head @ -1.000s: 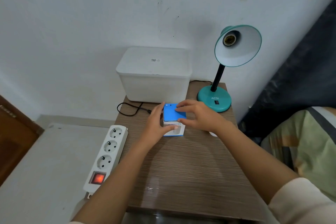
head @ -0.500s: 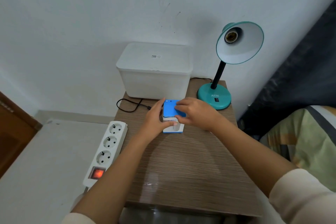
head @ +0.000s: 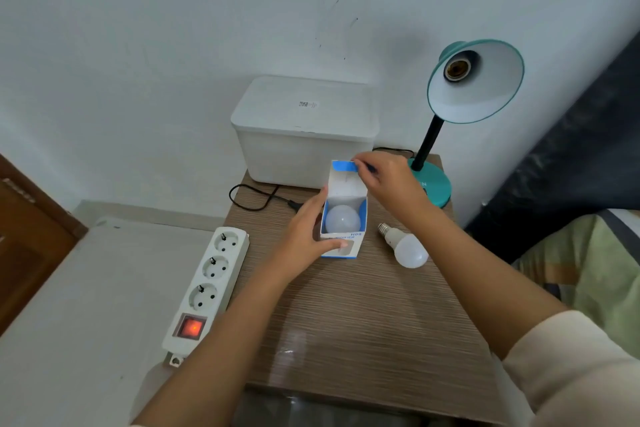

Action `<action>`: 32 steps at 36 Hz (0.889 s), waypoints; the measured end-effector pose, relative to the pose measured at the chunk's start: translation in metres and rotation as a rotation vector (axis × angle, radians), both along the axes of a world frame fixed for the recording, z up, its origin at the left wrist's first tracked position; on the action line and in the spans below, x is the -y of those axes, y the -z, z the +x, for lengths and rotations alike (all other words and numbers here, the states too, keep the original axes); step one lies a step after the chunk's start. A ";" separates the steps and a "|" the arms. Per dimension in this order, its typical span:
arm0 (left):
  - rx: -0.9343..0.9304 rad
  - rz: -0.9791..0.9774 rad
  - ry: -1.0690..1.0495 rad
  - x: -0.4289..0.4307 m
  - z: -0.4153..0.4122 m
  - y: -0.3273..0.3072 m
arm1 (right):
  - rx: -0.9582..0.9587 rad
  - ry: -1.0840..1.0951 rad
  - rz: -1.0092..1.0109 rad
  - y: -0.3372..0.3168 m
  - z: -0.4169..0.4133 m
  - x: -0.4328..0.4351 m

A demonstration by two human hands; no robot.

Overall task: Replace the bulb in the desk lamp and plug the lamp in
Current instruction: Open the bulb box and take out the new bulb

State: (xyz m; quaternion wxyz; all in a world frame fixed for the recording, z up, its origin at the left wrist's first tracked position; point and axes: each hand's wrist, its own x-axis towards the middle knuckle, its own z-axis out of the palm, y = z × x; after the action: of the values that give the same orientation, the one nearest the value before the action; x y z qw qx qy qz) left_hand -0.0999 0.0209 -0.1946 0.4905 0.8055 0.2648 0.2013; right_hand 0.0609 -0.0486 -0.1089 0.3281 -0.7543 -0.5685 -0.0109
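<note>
The desk lamp is teal, with a white inside of the shade and a black neck. The bulb box is white with blue edges. The boxed bulb and the loose bulb are white. The tabletop shows fine brown stripes. The power strip is white and its switch glows orange-red. The cable is black.

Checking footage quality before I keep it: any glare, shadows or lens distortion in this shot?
Head view: soft, even light; a pale glare patch on the wooden table; the desk lamp throws a faint shadow on the wall; wide-angle stretch toward corners; no obvious blur.
</note>
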 end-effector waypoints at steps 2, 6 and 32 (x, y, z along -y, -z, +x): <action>-0.005 -0.008 0.005 -0.001 0.000 -0.001 | -0.010 0.012 0.001 0.002 0.000 -0.005; -0.036 -0.001 0.021 -0.006 0.002 -0.003 | -0.030 0.046 0.045 0.003 -0.002 -0.006; -0.097 -0.013 0.018 -0.006 0.002 -0.009 | -0.090 -0.154 -0.645 0.009 -0.028 -0.001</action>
State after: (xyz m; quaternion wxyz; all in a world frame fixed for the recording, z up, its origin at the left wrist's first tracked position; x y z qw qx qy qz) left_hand -0.0975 0.0267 -0.1854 0.4843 0.8134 0.2821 0.1559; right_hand 0.0334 -0.0474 -0.1176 0.0969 -0.7739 -0.5829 0.2278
